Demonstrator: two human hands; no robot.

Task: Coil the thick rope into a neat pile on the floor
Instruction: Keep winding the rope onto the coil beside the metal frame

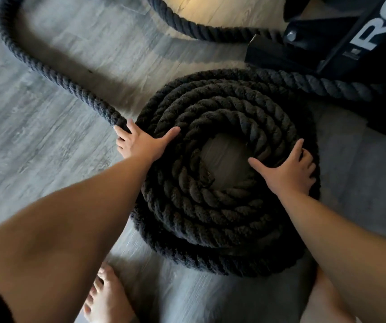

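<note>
The coil [210, 217] lies on the floor [47, 141] before me. My left hand [140, 145] grips the loose rope [35, 64] at the coil's left edge, and my right hand [290, 169] rests on its right side. A frame [327, 43] stands behind, to the right.

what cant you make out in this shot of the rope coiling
Head view, the only one:
Loose rope: its far end runs off the top edge.
Coil: the lower layers are hidden under the top turns.
Left hand: its own back hides whether the fingers wrap under the rope.
Black equipment: cut off by the top and right edges, so the white lettering shows only in part.
</note>
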